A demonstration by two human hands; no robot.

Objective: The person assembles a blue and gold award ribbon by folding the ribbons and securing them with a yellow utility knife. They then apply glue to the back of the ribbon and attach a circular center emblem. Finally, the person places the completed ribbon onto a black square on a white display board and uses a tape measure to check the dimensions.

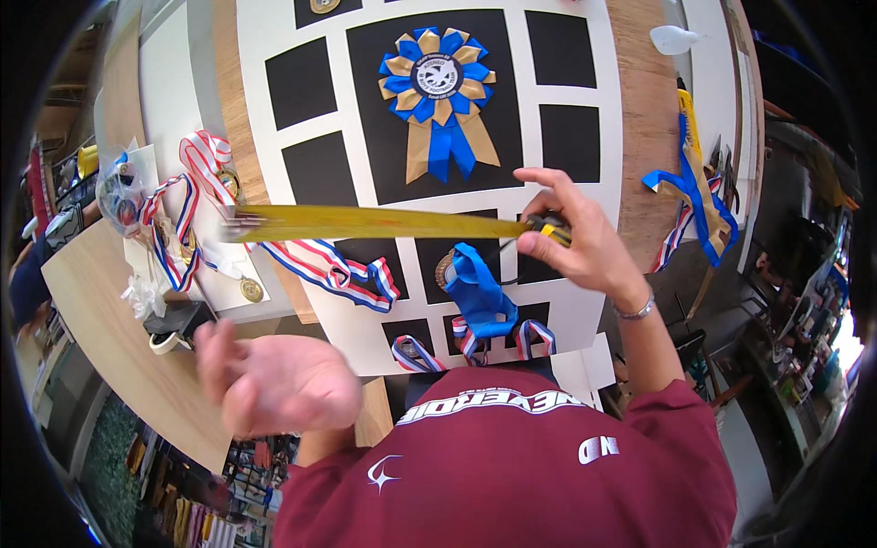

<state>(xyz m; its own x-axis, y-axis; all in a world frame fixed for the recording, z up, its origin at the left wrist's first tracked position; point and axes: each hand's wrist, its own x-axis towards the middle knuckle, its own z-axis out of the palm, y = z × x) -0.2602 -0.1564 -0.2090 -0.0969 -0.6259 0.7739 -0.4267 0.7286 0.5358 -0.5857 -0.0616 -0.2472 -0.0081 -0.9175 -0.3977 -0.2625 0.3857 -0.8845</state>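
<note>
My right hand (589, 242) grips a black and yellow tape measure (555, 226) above the white mat board. Its yellow blade (384, 222) stretches left across the board, with the far end blurred. Below that end, my left hand (292, 379) is palm up, holding nothing, its blurred fingers loosely curled and apart. The white mat board (363, 151) has several black rectangular windows. A blue and gold rosette (440, 82) lies in the large middle window. Under the blade are a medal with a bunched blue ribbon (480, 292) and a red, white and blue striped ribbon (333, 274).
Striped ribbons with medals (187, 247) lie on the left, near a dark box (180, 318). Small looped ribbons (416, 354) rest along the board's near edge. To the right are a blue and gold ribbon (699, 196), a yellow-handled tool (688, 119) and a white bottle-like object (671, 39).
</note>
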